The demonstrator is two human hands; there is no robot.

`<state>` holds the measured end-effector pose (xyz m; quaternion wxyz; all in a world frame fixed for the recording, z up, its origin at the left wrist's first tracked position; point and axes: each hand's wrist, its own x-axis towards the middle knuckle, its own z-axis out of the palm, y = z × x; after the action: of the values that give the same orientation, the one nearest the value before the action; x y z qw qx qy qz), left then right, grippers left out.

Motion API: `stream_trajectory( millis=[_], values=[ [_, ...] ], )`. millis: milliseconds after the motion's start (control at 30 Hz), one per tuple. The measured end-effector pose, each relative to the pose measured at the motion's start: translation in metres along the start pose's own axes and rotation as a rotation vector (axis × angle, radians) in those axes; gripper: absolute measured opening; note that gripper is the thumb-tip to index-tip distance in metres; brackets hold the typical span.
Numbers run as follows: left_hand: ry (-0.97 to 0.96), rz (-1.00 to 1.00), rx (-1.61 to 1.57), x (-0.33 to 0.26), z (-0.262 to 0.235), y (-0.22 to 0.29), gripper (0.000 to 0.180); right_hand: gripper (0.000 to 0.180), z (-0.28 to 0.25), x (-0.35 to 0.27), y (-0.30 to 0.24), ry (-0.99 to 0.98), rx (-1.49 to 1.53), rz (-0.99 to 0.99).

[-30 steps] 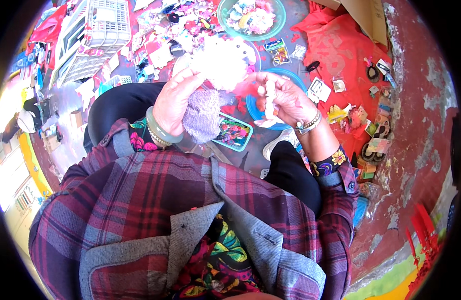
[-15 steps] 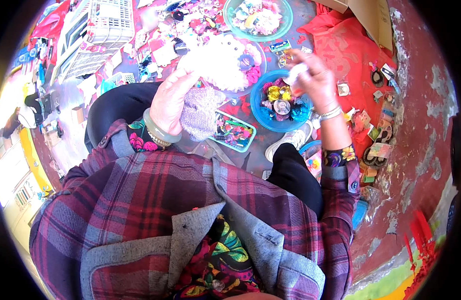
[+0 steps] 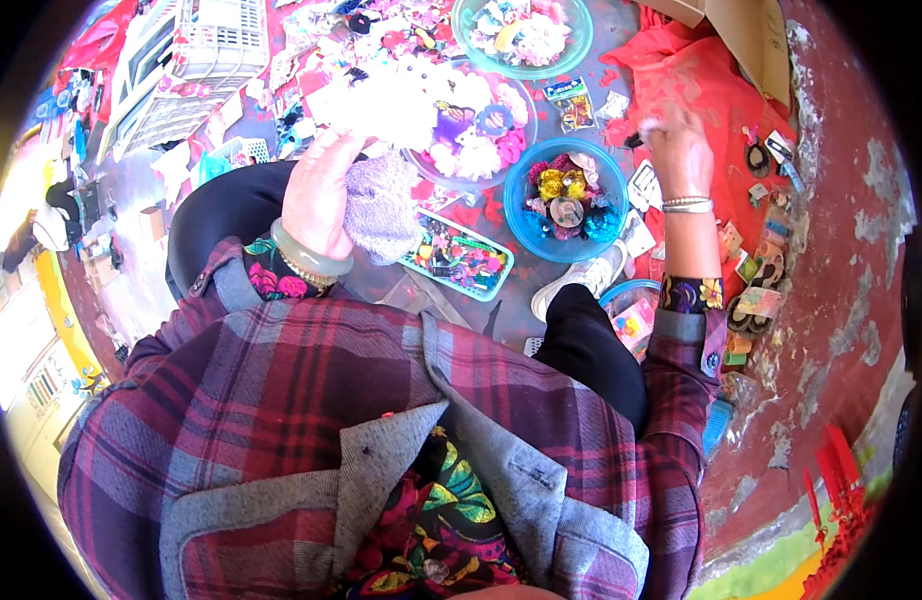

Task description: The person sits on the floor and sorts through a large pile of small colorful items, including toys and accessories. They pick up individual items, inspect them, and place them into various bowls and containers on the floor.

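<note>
A lavender knitted piece [image 3: 381, 208] hangs at my left hand [image 3: 316, 200], whose fingers are closed on its edge. Just beyond lies a fluffy white mass [image 3: 386, 108], washed out by glare; whether it is joined to the knit I cannot tell. Over the red cloth [image 3: 716, 90], my right hand [image 3: 679, 155] is closed around a small whitish thing with a dark part, too small to name. Left of that hand stands a blue bowl [image 3: 514, 220] of shiny yellow, pink and blue hair ornaments. A clear tray [image 3: 529, 150] holds pink and white flowery pieces, partly under the fluff.
A green-rimmed bowl [image 3: 461, 55] of pale ornaments stands farther off. Near my knees are a turquoise tray [image 3: 496, 285] of small colourful pieces and my white shoe [image 3: 606, 265]. A white plastic crate [image 3: 221, 60] is at far left, a cardboard box [image 3: 746, 45] at far right.
My right hand has swung right, from above the blue bowl to over the red cloth, with a small whitish thing. My left hand, the knit and the fluff have shifted slightly left.
</note>
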<state>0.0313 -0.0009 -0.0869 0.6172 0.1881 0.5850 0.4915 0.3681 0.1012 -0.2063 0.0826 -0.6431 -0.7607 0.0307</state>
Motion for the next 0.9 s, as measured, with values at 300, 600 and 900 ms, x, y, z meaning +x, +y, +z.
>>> stream_trajectory(
  millis=[300, 600, 900],
  values=[
    [-0.225, -0.256, 0.063, -0.008, 0.000, -0.011, 0.026, 0.057, -0.012, -0.027, -0.107, -1.078, 2.207, 0.049],
    [-0.479, -0.364, 0.368, -0.013, -0.023, -0.021, 0.024, 0.013, 0.009, -0.033, -0.124, -0.913, 1.749, 0.432],
    [-0.565, -0.310, 0.378, -0.010, -0.026, -0.013, 0.022, 0.024, 0.165, -0.020, -0.078, -0.868, 1.215, 0.519]
  ],
)
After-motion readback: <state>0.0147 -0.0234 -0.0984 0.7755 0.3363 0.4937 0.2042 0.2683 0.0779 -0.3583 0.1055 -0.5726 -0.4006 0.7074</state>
